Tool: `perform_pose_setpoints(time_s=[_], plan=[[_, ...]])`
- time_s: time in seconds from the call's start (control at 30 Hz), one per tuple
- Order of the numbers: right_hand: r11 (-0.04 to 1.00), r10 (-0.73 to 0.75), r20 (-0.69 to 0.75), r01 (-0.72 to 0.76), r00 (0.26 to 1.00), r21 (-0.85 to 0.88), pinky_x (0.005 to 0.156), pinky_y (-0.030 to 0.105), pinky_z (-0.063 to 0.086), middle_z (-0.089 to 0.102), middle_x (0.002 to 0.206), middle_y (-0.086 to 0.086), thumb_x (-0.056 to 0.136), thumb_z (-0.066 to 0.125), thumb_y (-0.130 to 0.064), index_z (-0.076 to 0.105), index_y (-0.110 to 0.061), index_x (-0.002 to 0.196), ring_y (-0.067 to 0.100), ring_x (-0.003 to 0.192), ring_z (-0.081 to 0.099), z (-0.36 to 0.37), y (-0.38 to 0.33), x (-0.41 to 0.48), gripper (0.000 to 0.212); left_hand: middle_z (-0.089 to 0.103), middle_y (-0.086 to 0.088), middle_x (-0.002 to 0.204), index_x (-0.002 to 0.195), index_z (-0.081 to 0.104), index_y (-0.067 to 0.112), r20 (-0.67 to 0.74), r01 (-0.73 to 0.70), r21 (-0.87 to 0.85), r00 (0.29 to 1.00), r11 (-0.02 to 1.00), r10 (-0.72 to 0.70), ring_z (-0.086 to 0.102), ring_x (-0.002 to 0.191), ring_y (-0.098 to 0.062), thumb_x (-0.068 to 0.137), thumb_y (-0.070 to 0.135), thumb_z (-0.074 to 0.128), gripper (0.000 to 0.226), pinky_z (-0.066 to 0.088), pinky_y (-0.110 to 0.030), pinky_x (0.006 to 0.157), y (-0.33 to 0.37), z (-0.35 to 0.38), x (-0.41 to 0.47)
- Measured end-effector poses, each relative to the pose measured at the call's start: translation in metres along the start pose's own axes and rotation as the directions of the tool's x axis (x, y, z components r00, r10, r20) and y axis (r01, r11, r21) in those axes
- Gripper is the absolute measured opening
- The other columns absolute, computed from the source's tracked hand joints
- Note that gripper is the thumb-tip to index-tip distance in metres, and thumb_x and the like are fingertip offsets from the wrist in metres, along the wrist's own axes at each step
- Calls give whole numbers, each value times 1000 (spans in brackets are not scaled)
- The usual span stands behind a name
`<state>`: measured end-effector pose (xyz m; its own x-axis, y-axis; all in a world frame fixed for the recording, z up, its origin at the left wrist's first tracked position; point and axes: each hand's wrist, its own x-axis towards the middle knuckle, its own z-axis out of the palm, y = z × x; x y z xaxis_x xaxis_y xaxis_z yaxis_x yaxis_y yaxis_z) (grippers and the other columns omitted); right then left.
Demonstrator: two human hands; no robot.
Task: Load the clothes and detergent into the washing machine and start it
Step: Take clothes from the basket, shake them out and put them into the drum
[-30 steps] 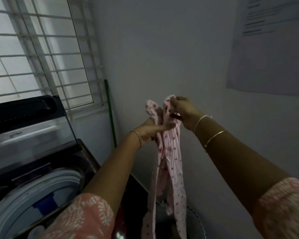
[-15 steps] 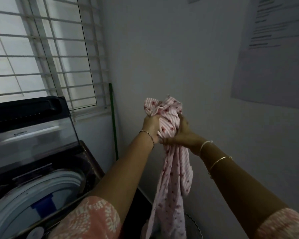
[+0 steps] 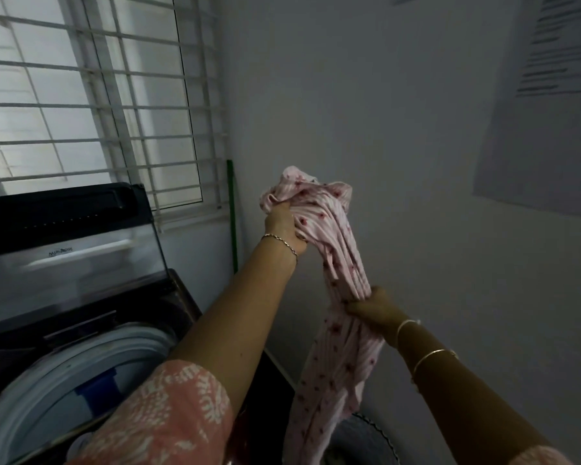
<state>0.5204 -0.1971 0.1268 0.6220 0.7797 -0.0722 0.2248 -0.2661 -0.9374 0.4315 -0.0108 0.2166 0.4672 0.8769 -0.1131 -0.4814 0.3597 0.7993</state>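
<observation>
Pink spotted garment (image 3: 336, 229) gripped by left hand (image 3: 284, 229) above, right hand (image 3: 371, 305) below.

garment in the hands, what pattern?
Garment: pale pink stripes with small red floral spots. Head view, the only one.

One head-worn cam only, wide-angle, so no shared region w/ another view. Looks fwd and slightly down along both forearms toward a wall corner. Barred window (image 3: 91, 95) upper left, open top-load washing machine (image 3: 64, 357) lower left, close below. Printed wall notice (image 3: 547, 105) at right edge. Frame edges bend.
</observation>
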Motion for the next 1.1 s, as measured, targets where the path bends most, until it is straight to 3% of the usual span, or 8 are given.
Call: perform_pose_setpoints(time_s=[0.2, 0.33, 0.53, 0.6, 0.67, 0.8, 0.9, 1.1], plan=[[999, 20, -138, -16, 990, 33, 80, 48, 54, 68, 87, 22, 76, 63, 1, 68, 7, 100, 31, 83, 65, -14, 7, 12, 25, 61, -15, 115, 130, 51, 0, -104, -20, 19, 994, 1000, 22, 56, 115, -31, 103, 18, 27, 41, 44, -42, 95, 23, -5, -70], [964, 62, -160, -17, 985, 265, 67, 36, 52, 66, 76, 13, 84, 50, 5, 67, 1, 95, 25, 73, 62, -14, -5, 17, 21, 62, -10, 87, 89, 57, 7, -104, 28, 18, 994, 999, -26, 60, 75, -26, 101, 18, 41, 23, 51, -35, 68, 17, -20, -86], [932, -34, -238, 117, 971, 344, 81, 44, 52, 66, 97, 21, 86, 43, 7, 66, 2, 99, 28, 89, 62, -18, -42, 28, 27, 65, -24, 101, 111, 57, -5, -174, 255, 159, 958, 954, -227, 65, 87, -36, 98, 30, 37, 41, 50, -56, 78, -32, -66, -63], [921, -46, -224, 128, 974, 368, 82, 44, 53, 66, 98, 22, 89, 46, 1, 66, 2, 101, 30, 89, 64, -15, -53, 30, 23, 66, -21, 95, 99, 62, -5, -189, 336, 244, 937, 910, -295, 66, 78, -34, 90, 16, 38, 33, 54, -52, 72, -53, -69, -67], [909, -86, -194, 157, 977, 386, 80, 42, 52, 63, 96, 21, 91, 46, 0, 64, 2, 101, 29, 87, 61, -8, -66, 27, 20, 63, -20, 109, 120, 58, -7, -246, 347, 389, 932, 853, -266, 65, 91, -29, 76, 7, 48, 47, 55, -41, 74, -76, -74, -62], [887, -115, -183, 184, 976, 424, 71, 36, 54, 62, 84, 14, 91, 41, 4, 62, -3, 97, 27, 79, 62, 1, -82, 19, 23, 41, -9, 137, 133, 44, -5, -145, 231, 690, 973, 686, -182, 44, 123, -23, 70, 0, 60, 65, 37, -28, 90, -91, -61, -81], [850, -90, -158, 159, 983, 503, 78, 40, 56, 65, 91, 17, 92, 39, 3, 64, -1, 104, 29, 83, 64, 4, -91, 14, 28, 29, -12, 151, 153, 3, 8, 110, -4, 732, 988, 682, -111, 35, 137, -26, 74, 3, 77, 108, 37, -30, 101, -98, -55, -86], [767, 68, -74, -4, 995, 642, 73, 43, 53, 64, 105, 20, 96, 36, -8, 59, 4, 117, 32, 88, 62, 7, -107, 6, 33, 54, 3, 135, 145, 28, 17, 211, -184, 712, 976, 677, 43, 53, 122, -16, 34, 40, 98, 133, 46, -40, 104, -114, -65, -66]])
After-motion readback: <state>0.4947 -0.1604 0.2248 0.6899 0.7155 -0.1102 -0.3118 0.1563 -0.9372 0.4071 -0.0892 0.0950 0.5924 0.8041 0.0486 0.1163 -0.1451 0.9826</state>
